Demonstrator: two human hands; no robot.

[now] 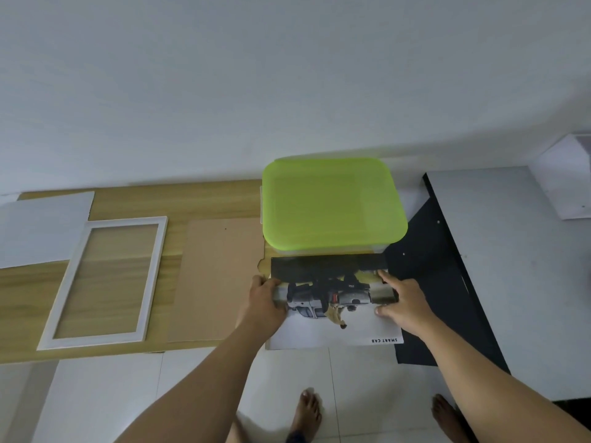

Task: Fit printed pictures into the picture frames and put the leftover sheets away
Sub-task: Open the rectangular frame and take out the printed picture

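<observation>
I have both hands on one printed picture (335, 318) at lower centre of the frame, on the near edge of the wooden table (204, 199). The print shows a vehicle and the words "SMART CAB" at its lower right corner. Its far portion is curled up and over toward me.

1. My left hand (263, 298) grips the left end of the curl, with the fingers closed around the rolled edge.
2. My right hand (401, 302) grips the right end of the curl, with the fingers over the top and the thumb (382, 311) pressed on the flat sheet below.
3. A black frame edge (329, 265) lies just beyond the curl, touching or nearly touching it; I cannot tell which.

Beyond that, at centre, a storage box with a green lid (332, 203) stands shut on the table. A brown backing board (217, 279) lies flat left of the print. A white picture frame (153, 276) lies further left, empty, with the wood showing through it. A white sheet (41, 228) lies at the far left, partly under that frame's corner. A black panel (438, 282) lies right of the print, against a grey surface (511, 251).

My bare feet (308, 410) stand on white floor tiles at bottom centre.
</observation>
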